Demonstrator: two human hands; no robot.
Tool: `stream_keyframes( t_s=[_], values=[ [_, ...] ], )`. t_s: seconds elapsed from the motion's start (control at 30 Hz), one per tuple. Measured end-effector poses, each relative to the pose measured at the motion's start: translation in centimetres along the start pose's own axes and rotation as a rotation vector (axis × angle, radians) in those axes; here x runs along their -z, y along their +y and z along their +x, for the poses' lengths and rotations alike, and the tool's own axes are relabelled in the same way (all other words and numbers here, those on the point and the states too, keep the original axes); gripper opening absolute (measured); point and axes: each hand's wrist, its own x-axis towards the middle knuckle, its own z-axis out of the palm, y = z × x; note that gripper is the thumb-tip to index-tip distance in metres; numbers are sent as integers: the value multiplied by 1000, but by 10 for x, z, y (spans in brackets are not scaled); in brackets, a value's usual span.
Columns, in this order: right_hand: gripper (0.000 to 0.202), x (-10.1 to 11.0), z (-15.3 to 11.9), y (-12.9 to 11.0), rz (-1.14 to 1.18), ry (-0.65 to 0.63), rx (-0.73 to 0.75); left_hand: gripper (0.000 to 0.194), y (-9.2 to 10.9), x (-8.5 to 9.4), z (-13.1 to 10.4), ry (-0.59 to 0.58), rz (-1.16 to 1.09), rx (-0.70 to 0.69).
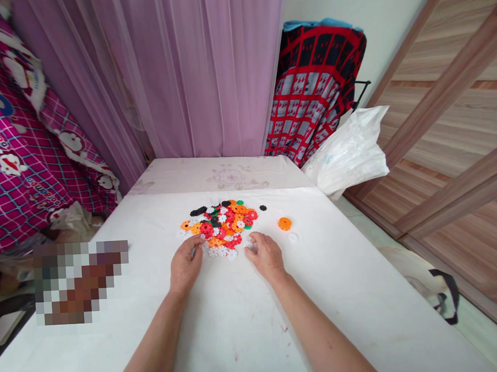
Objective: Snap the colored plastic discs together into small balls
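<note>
A pile of flat flower-shaped discs (229, 217) in red, orange, white, black and green lies on the white table (222, 320). My left hand (187, 262) is at the pile's near left edge, its fingers curled together by the discs; what they hold, if anything, is too small to make out. At the near right edge, my right hand (266, 254) has its thumb and fingers closed around a white disc (248, 242). To the right of the pile is a small stack of orange discs (284, 223), with a white disc (293, 237) just below it. A black disc (263, 208) lies apart.
A white plastic bag (349, 150) stands beyond the table's right edge. Purple curtains (209, 71) hang behind the table, and pink patterned fabric (30, 147) is at the left. A blurred-out object (85, 283) appears at the left edge.
</note>
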Motion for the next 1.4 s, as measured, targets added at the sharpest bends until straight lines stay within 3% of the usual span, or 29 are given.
stream_keyframes(
  t_s=[0.2,0.3,0.43,0.67,0.8,0.97,1.13,1.4],
  values=[
    [41,-1,1,0,18,29,-22,27,-1,0,1,23,109,-34],
    [36,0,1,-1,-25,23,-12,32,-2,-2,2,13,222,-105],
    [31,1,3,-2,-38,4,-34,44,0,-10,0,-67,424,-130],
    [43,-9,-3,4,95,91,-96,56,6,-15,-7,-213,564,-138],
    [45,-3,-7,25,198,258,-155,54,4,-14,-9,-187,555,-156],
    [51,28,-4,77,142,466,-227,51,-4,-16,-8,-74,499,-217],
    [52,43,1,104,69,421,-254,47,-10,-16,-7,-7,444,-214],
    [50,43,4,100,-43,314,-251,49,-10,-9,-9,-3,352,-217]
  ],
)
